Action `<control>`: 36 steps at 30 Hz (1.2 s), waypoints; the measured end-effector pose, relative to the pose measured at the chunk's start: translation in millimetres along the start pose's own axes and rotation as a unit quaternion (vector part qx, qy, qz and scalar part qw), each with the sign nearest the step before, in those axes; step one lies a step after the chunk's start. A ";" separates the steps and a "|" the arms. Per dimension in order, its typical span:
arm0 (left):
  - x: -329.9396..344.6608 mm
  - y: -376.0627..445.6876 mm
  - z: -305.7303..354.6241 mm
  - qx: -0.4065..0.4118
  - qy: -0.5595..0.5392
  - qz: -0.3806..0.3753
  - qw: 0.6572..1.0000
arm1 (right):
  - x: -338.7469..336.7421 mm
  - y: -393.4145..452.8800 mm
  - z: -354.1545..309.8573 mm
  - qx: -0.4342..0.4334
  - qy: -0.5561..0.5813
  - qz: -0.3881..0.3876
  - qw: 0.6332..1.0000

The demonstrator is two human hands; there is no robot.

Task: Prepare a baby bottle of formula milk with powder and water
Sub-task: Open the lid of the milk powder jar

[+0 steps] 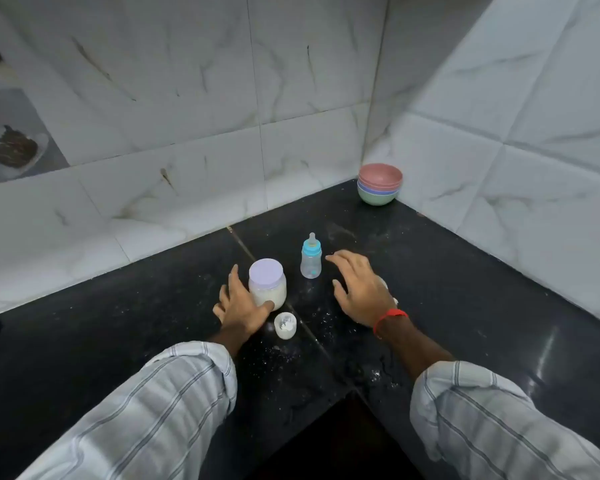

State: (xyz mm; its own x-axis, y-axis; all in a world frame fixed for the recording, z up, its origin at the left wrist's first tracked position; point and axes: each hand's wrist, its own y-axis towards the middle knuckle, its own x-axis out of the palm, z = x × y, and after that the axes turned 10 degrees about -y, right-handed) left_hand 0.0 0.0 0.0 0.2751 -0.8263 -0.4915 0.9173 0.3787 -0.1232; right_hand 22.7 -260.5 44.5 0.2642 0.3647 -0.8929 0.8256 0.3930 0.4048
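Starting at the left, our left hand point(240, 304) lies with spread, fairly straight fingers against the side of the clear round jar of white powder with a pale lilac lid point(267, 283), the thumb along its base; we judge it to be touching, not gripping. Just in front of the jar stands a small white scoop cup with powder residue point(285, 325). Beyond and slightly right, the small clear baby bottle with a blue collar and teat point(311, 257) stands upright on the black speckled stone counter point(465, 306), looking empty, cap on. Our right hand point(359, 289), a red thread at the wrist, hovers beside the bottle with loosely bent fingers, holding nothing. Far right, in the corner, sits a stack of pink, blue and green bowls point(380, 188).

The bottle is light and narrow: a careless reach could knock it over. Spilled powder already dusts the counter, so opening the jar hastily risks more waste.
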 end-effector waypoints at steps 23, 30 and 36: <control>1.0 12.7 25.5 0.247 -0.035 -0.019 0.968 | 4.7 45.9 -78.3 0.192 0.165 -0.090 0.963; -3.0 -22.3 58.6 0.200 -0.018 -0.114 0.973 | -10.8 66.3 -84.7 0.135 -0.022 -0.089 0.987; -3.3 -37.4 68.9 0.200 -0.002 -0.136 0.970 | -11.7 51.9 -69.9 0.112 0.065 -0.010 0.991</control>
State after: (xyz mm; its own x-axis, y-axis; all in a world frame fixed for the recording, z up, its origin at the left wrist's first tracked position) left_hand -15.4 -40.2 65.6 0.0075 -0.8749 -0.4842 0.9943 -0.0450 0.0968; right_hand 27.6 -185.3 89.7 0.1924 0.4707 -0.8611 0.9241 0.2082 0.3203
